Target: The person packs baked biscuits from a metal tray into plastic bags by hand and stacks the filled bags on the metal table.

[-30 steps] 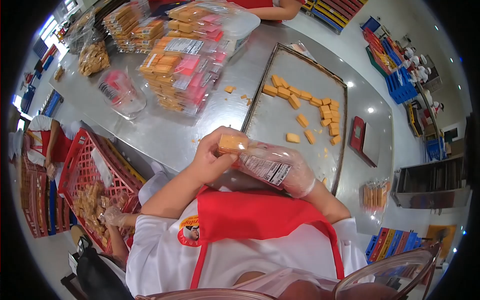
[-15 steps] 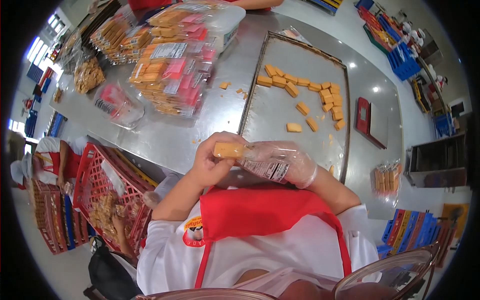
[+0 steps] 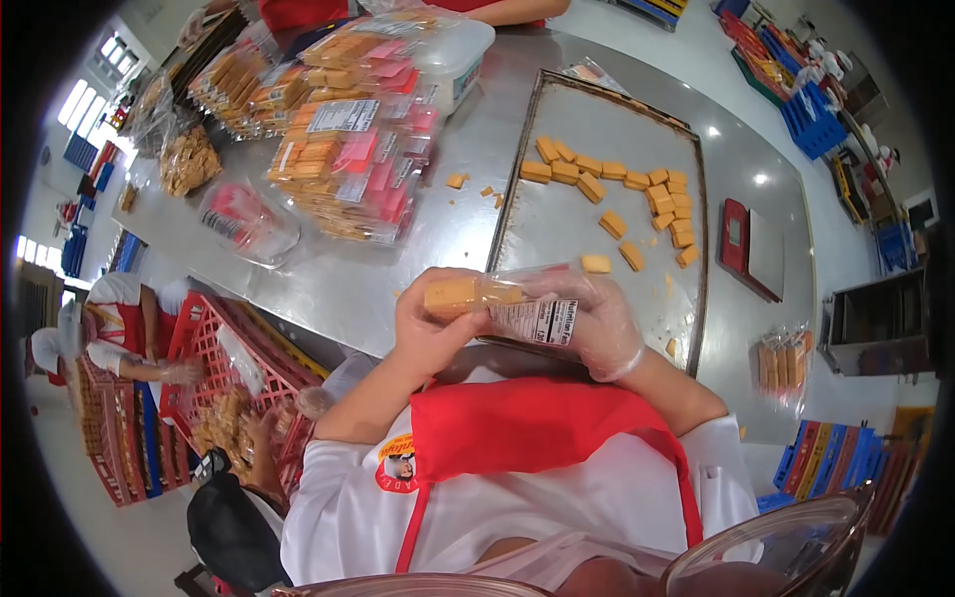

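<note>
My left hand (image 3: 430, 333) is closed around the far end of a clear plastic bag (image 3: 557, 282) with a nutrition label. Inside the bag, a light-brown rectangular biscuit (image 3: 453, 296) lies by my left fingers, with another biscuit (image 3: 503, 294) to its right. My right hand (image 3: 609, 333), in a clear glove, is at the bag's other end with its fingers bent around the plastic. How far those fingers reach inside is hard to make out. Beyond both hands, a metal baking tray (image 3: 557, 224) bears several loose biscuits (image 3: 662, 199).
Filled biscuit packs (image 3: 343, 159) are stacked at the left beside a plastic tub (image 3: 463, 60). A clear container with red contents (image 3: 249, 224) stands nearer. Right of the tray are a red scale (image 3: 736, 239) and one filled pack (image 3: 784, 360). Co-workers stand near a red crate (image 3: 184, 343).
A second biscuit now shows in the bag beside the first. My right hand has turned, its fingers now more bent around the bag. The whole view has shifted slightly.
</note>
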The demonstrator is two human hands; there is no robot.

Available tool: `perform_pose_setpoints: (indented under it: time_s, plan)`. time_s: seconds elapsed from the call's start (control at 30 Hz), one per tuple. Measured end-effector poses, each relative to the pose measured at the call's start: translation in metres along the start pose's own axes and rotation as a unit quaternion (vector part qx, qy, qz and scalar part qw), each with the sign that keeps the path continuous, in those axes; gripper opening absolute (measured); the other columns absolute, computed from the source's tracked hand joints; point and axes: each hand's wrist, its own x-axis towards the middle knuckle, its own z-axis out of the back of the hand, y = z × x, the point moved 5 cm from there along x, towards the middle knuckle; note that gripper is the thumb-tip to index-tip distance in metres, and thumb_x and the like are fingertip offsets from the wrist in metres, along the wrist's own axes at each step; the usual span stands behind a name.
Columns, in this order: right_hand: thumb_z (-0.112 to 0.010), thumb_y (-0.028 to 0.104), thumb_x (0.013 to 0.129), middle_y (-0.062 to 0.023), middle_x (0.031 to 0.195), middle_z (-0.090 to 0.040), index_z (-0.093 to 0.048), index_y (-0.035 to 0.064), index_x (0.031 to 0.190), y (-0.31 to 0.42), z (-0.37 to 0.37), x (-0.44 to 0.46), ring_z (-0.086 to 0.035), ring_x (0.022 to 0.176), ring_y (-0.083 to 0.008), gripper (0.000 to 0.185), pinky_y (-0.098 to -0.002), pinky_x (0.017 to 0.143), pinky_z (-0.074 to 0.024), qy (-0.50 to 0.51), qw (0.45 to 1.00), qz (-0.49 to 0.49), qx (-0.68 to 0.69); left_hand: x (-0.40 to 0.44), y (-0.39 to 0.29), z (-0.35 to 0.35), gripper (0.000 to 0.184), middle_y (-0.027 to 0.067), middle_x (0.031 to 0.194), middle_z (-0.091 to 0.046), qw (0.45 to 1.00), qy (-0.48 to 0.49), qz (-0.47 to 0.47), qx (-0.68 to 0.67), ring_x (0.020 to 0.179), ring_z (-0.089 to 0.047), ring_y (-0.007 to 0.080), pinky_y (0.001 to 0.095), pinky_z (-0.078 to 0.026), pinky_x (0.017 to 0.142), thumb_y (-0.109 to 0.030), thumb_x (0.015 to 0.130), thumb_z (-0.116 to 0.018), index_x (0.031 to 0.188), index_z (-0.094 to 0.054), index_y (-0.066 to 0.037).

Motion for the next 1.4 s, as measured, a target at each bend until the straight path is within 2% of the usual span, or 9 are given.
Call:
perform_pose_setpoints:
  time_s: [0.2,0.3,0.4,0.5,0.6,0.8,0.9,1.1,1.4]
  plan:
    - [-0.057,0.002,0.076,-0.0054,0.092,-0.062,-0.058,0.0035,0.104,0.006,-0.005,-0.01,-0.056,0.085,-0.0094,0.028,-0.0235,0.074,-0.0452,0.085,0.973,0.036,-0.212,0.008,0.002,-0.001,0.028,0.0041,0.089,-0.057,0.998,0.006,0.02,0.053,0.08,-0.054,0.0092,0.0246,-0.045,0.071,-0.003,0.073,-0.063,0.097,-0.049,-0.003]
    - [-0.058,0.002,0.076,-0.0058,0.092,-0.061,-0.06,0.0032,0.101,0.0,-0.006,-0.011,-0.057,0.083,-0.0122,0.025,-0.0246,0.071,-0.0469,0.014,0.99,-0.057,-0.126,0.009,0.003,-0.004,0.029,0.003,0.087,-0.056,0.997,0.033,0.072,0.012,0.08,-0.054,0.0082,0.0233,-0.045,0.07,-0.004,0.074,-0.063,0.098,-0.048,-0.003]
    - [-0.059,0.0,0.074,-0.006,0.091,-0.061,-0.06,0.0021,0.1,0.006,-0.013,-0.008,-0.058,0.081,-0.0142,0.026,-0.0252,0.069,-0.0485,0.003,0.993,-0.004,-0.122,0.006,0.002,-0.006,0.029,0.003,0.088,-0.056,0.993,0.014,0.116,-0.026,0.079,-0.054,0.0079,0.0233,-0.045,0.07,-0.004,0.074,-0.063,0.098,-0.047,-0.003]
    - [-0.06,-0.003,0.073,-0.0064,0.092,-0.06,-0.059,0.0022,0.1,-0.007,-0.009,-0.012,-0.059,0.079,-0.0151,0.028,-0.0253,0.068,-0.0493,0.014,0.99,-0.086,-0.114,0.007,0.007,-0.003,0.029,0.0031,0.088,-0.056,0.983,-0.014,0.162,-0.082,0.079,-0.054,0.0081,0.0236,-0.046,0.07,-0.005,0.074,-0.064,0.098,-0.047,-0.003]
    - [-0.061,-0.003,0.072,-0.005,0.094,-0.059,-0.059,0.0026,0.101,-0.004,-0.014,-0.013,-0.059,0.078,-0.0126,0.029,-0.0239,0.066,-0.049,-0.006,0.99,-0.083,-0.111,0.006,0.01,-0.003,0.031,0.0032,0.088,-0.056,0.984,0.016,0.108,-0.142,0.079,-0.055,0.0086,0.0239,-0.047,0.07,-0.007,0.074,-0.065,0.099,-0.048,-0.003]
    - [-0.062,0.0,0.074,-0.0036,0.098,-0.059,-0.057,0.0033,0.105,0.003,-0.015,-0.007,-0.058,0.082,-0.012,0.032,-0.0224,0.069,-0.0472,0.038,0.948,0.05,-0.311,0.003,-0.002,0.002,0.031,0.0041,0.09,-0.057,0.995,0.045,0.086,-0.004,0.081,-0.054,0.0084,0.0231,-0.046,0.072,-0.005,0.074,-0.064,0.1,-0.048,-0.003]
    - [-0.064,0.0,0.072,-0.0059,0.099,-0.057,-0.055,0.0032,0.109,-0.004,-0.019,-0.009,-0.054,0.084,-0.0115,0.039,-0.0232,0.072,-0.0462,0.017,0.982,-0.055,-0.178,0.001,-0.005,0.001,0.032,0.0037,0.093,-0.057,0.996,0.03,0.08,0.011,0.084,-0.053,0.0084,0.0234,-0.044,0.075,-0.004,0.074,-0.064,0.102,-0.048,-0.003]
    - [-0.055,0.0,0.079,-0.008,0.105,-0.057,-0.053,0.0027,0.112,0.01,-0.021,-0.008,-0.054,0.094,-0.0153,0.033,-0.025,0.083,-0.0415,0.051,0.956,0.089,-0.275,0.004,-0.008,-0.003,0.033,0.0139,0.107,-0.055,0.998,0.053,0.024,0.008,0.093,-0.055,0.0141,0.0283,-0.046,0.077,-0.003,0.073,-0.063,0.1,-0.044,-0.002]
    - [-0.051,0.007,0.083,-0.0139,0.113,-0.052,-0.045,0.0039,0.119,0.027,-0.037,0.0,-0.052,0.102,-0.024,0.037,-0.0278,0.085,-0.0393,0.133,0.901,0.155,-0.382,0.003,-0.008,-0.004,0.03,0.0016,0.084,-0.055,0.998,0.018,0.059,-0.007,0.076,-0.052,0.0073,0.0231,-0.044,0.068,-0.007,0.074,-0.065,0.098,-0.046,-0.004]
